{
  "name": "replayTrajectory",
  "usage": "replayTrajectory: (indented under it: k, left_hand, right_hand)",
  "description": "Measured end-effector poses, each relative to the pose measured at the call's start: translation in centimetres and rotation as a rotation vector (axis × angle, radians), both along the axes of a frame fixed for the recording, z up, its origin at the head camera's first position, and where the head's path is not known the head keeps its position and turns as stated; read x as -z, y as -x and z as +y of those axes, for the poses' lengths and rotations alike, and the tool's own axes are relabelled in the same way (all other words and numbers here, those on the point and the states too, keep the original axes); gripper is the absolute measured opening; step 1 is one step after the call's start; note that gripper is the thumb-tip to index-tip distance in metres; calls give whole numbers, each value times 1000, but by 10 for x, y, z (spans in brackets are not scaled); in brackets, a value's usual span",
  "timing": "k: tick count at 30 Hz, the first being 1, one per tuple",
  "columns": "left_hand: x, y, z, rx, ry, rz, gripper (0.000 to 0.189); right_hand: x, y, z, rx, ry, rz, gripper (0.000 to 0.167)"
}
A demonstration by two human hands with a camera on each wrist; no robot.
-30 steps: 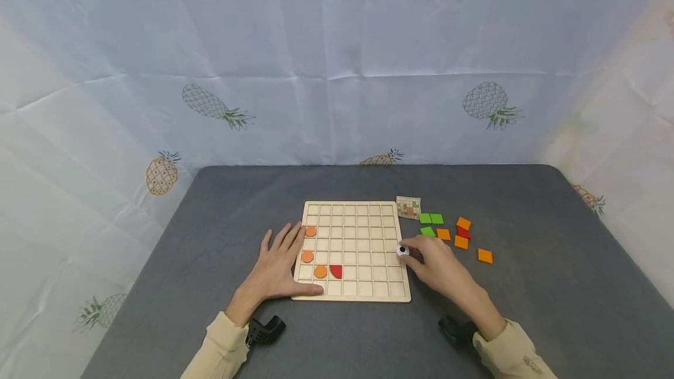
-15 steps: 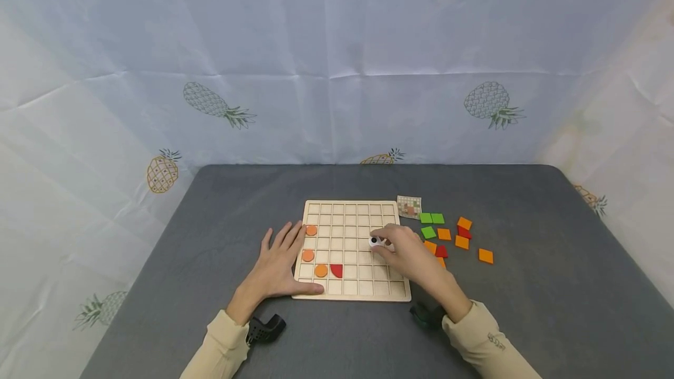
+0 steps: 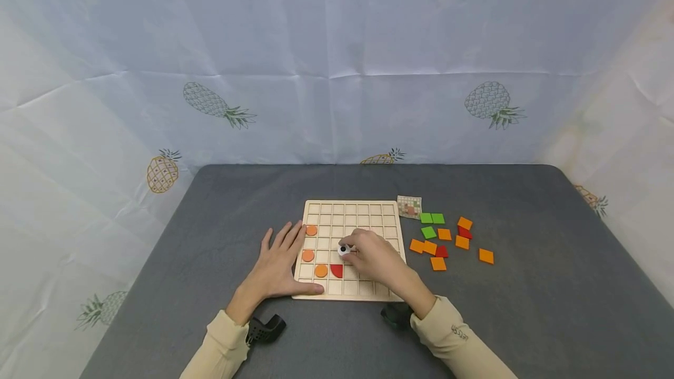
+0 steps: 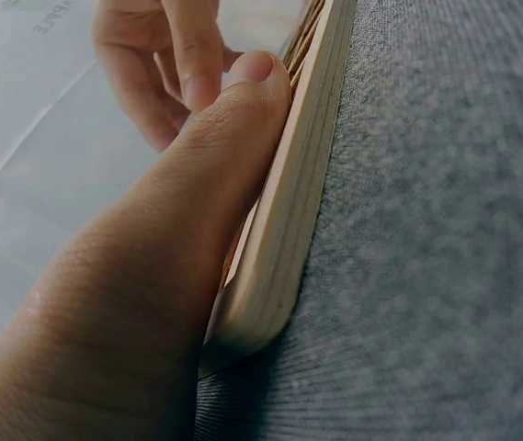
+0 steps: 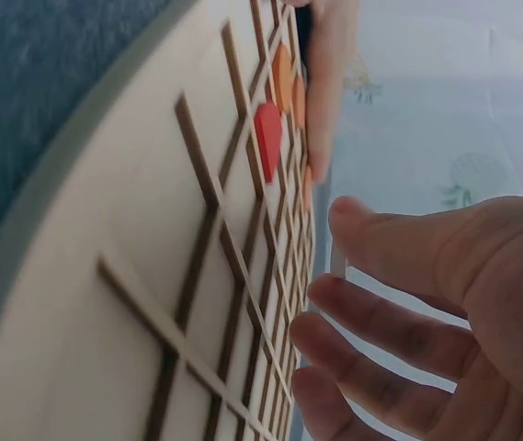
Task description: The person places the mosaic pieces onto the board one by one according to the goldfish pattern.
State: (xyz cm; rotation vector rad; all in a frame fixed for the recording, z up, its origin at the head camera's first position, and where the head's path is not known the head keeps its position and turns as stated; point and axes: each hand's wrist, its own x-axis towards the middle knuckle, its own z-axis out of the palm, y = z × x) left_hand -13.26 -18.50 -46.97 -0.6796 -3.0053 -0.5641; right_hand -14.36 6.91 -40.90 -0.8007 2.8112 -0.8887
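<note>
1. The left hand (image 3: 281, 265) is spread, its fingers at the left edge of the gridded board (image 3: 376, 209) and its thumb along the near rim. Light, even weight here should stop the board sliding; heavy pressure at that corner might tip it.

2. Three orange discs (image 3: 311, 230) sit just beside the left fingers and just beyond the left thumb. The spread fingers are best lifted straight up from here, since a sideways drag could nudge the nearest disc.

3. The red piece (image 3: 336, 271) lies between the hands, just right of the left thumb tip. It is close under the right hand's work, so the right wrist should ride high enough to clear it.

4. The white piece with a black dot (image 3: 344, 250) is over the board between the hands, at the right fingertips. The gap below it is hard to judge; lowering it level and slowly would suit.

5. The right hand (image 3: 371, 253) pinches that piece between thumb and forefinger, other fingers loosely bent. A light grip near its edge should make release clean.

6. Right of the right hand lie a small card (image 3: 409, 206) and loose orange squares (image 3: 439, 264); a sweeping sleeve could scatter the nearest squares.
</note>
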Motion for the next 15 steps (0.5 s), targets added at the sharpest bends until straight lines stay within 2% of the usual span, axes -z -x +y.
replayTrajectory:
  k: [15]
  left_hand:
    - [1, 0, -1, 4, -10, 7, 144]
  right_hand:
    - [11, 1, -17, -54, -31, 20, 17]
